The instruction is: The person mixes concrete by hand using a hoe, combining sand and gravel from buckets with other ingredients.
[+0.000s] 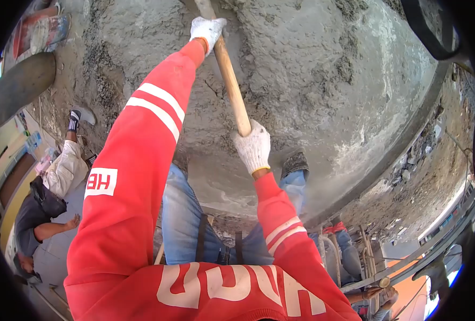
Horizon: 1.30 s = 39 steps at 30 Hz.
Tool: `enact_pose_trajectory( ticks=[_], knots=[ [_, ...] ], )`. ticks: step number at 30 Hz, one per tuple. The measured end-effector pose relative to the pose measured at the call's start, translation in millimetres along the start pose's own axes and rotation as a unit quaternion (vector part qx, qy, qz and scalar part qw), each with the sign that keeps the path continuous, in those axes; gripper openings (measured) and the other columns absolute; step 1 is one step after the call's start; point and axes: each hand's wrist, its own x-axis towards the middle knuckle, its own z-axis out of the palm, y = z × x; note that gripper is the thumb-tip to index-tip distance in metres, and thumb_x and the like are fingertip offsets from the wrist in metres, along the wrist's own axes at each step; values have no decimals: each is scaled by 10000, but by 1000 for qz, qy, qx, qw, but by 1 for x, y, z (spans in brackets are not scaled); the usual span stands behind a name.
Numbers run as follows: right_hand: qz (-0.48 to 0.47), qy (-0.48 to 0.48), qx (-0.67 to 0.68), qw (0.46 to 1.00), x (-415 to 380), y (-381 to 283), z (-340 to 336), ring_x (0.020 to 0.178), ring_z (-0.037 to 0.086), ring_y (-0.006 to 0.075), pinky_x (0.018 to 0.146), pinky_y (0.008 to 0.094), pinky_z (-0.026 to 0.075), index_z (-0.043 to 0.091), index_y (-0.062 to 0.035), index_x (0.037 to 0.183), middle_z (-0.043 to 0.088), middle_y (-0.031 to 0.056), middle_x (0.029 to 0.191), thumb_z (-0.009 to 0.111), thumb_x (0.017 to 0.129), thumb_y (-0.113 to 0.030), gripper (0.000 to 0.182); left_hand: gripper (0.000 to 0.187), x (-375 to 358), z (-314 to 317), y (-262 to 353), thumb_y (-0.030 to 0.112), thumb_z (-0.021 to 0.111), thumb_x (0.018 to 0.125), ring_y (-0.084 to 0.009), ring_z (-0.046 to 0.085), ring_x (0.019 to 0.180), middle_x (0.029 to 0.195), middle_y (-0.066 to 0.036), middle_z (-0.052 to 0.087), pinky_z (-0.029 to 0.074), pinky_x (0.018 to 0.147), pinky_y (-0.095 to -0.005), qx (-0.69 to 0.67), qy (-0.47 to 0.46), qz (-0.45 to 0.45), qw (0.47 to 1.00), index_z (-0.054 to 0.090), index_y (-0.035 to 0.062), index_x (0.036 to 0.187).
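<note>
A long wooden handle (pixel 232 88) slants up across the middle of the view. My left hand (pixel 208 32), in a white knit glove, is closed around its upper part. Lower down, my right hand (pixel 253 147), gloved the same way, grips the handle's near end. The tool's working head lies beyond the top edge, so its kind cannot be told. Under and around the handle spreads wet grey concrete mix (pixel 302 80), rough and lumpy in the middle and smoother to the right. My cement-covered shoe (pixel 295 163) stands at its near side.
At left is a person (pixel 50 198) with one arm bent. Another person (pixel 350 257) is at lower right, by a wooden pole and rails. A red bucket (pixel 28 32) and a dark curved panel (pixel 23 88) lie upper left. Rubble (pixel 409 166) borders the concrete's right edge.
</note>
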Motion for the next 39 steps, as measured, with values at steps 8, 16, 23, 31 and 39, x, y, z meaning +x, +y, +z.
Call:
enact_pose_trajectory(
  ticks=[8,16,23,31,39],
  knots=[
    [-94,61,-27,993,157,-90,-70,932,707,403,830,461,571,691,-20,982,723,227,991,697,773,-288,340,260,74,29,117,209,678,863,-253,701,689,781,-143,711,569,667,-406,88,-116,41,989,685,-40,934],
    [50,3,-97,994,-89,51,-56,878,681,467,785,517,547,620,11,945,694,278,902,710,762,-295,367,214,-201,117,-60,174,680,793,-216,619,580,685,-103,628,508,551,-388,-13,-52,-153,987,644,-1,911],
    [86,-135,-175,971,-244,0,-88,842,677,464,754,520,543,609,10,950,683,281,865,723,775,-263,344,156,-366,-10,-40,67,652,854,-187,572,463,644,-63,565,491,423,-348,-291,-75,-350,887,532,49,953],
    [-181,-217,-225,932,-158,-116,90,737,692,434,683,520,556,581,-67,994,682,224,745,724,777,-276,333,208,-252,-281,-113,116,690,896,-186,583,497,676,-63,597,483,464,-338,-317,209,-209,901,510,45,971],
    [-193,-291,-260,900,-75,-133,180,923,706,425,822,493,573,650,-8,1048,716,250,968,686,802,-300,384,378,-123,-263,-355,237,676,795,-334,703,815,887,-205,715,544,716,-440,-141,162,-340,916,657,-73,1011]
  ],
)
